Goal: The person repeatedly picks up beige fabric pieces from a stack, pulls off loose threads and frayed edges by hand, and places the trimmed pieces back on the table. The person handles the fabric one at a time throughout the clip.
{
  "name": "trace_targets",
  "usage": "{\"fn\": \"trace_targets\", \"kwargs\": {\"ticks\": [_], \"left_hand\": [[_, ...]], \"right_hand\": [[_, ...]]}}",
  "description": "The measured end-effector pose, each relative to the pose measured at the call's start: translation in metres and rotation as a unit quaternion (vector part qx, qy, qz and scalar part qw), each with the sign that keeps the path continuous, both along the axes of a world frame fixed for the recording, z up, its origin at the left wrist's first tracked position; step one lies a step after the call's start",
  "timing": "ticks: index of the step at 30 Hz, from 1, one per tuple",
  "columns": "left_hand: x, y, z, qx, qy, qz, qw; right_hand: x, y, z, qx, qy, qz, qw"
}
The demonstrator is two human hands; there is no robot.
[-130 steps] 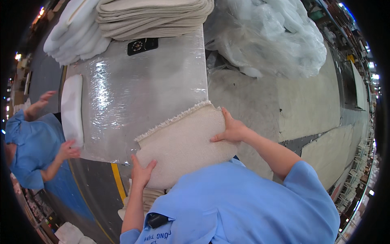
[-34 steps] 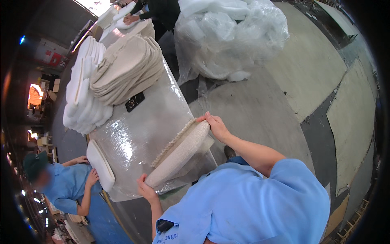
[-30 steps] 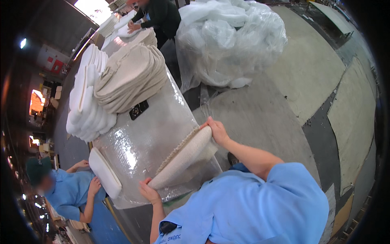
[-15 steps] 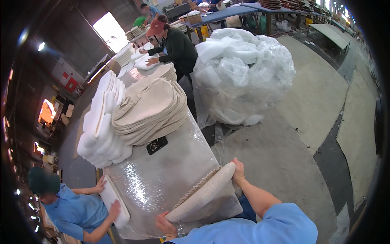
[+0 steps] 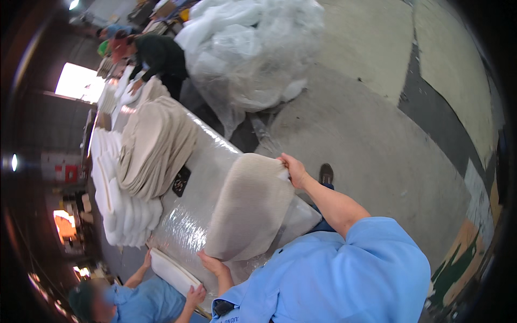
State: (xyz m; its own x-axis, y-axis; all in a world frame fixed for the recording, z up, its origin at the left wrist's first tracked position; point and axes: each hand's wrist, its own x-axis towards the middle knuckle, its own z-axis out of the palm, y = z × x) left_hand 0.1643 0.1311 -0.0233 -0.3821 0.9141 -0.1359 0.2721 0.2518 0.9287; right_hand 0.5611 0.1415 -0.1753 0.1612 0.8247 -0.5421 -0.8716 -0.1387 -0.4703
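A beige textured cushion cover [image 5: 250,207] is spread between my hands over the near end of the plastic-wrapped table [image 5: 186,215]. My right hand [image 5: 293,170] is closed on its far right corner, where a bit of white filling shows at the edge. At the near left corner, my left hand [image 5: 214,264] grips the cover with the thumb along its rim. Parts of the fingers of both hands are hidden by the fabric. Farther up the table lies a stack of beige covers [image 5: 156,142], beside a pile of white padding pieces [image 5: 121,202].
Close on my left a co-worker in blue [image 5: 151,301] handles a white pad [image 5: 173,272]. A black phone-like object [image 5: 181,181] lies by the stack. Beyond the table's right side stands a large clear bag of white fluff [image 5: 253,59]. Another person in dark clothing [image 5: 161,56] bends over the far end.
The cover has turned from edge-on, with its opening showing, to its broad face upward. My hands moved with it, and the whole view has swung to the right and downward.
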Motion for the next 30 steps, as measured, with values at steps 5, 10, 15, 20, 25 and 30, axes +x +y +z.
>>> {"fn": "trace_targets", "kwargs": {"ticks": [5, 10, 15, 20, 25, 30], "left_hand": [[0.046, 0.022, -0.024, -0.167, -0.082, 0.058, 0.981], [0.04, 0.04, -0.027, -0.263, -0.017, -0.068, 0.962], [0.036, 0.049, -0.03, -0.296, -0.022, -0.109, 0.949], [0.036, 0.028, -0.03, -0.307, -0.031, -0.099, 0.946], [0.033, 0.015, -0.032, -0.315, -0.037, -0.103, 0.943], [0.027, 0.0, -0.033, -0.322, -0.041, -0.102, 0.94]], "right_hand": [[0.01, -0.053, 0.008, 0.027, -0.011, 0.029, 0.999], [0.019, -0.103, 0.063, 0.11, -0.009, 0.109, 0.988], [0.022, -0.106, 0.093, 0.187, -0.088, 0.062, 0.976], [0.027, -0.083, 0.116, 0.182, -0.165, 0.026, 0.969], [0.028, -0.063, 0.135, 0.149, -0.188, 0.003, 0.971], [0.038, -0.043, 0.177, 0.168, -0.293, 0.033, 0.941]]}}
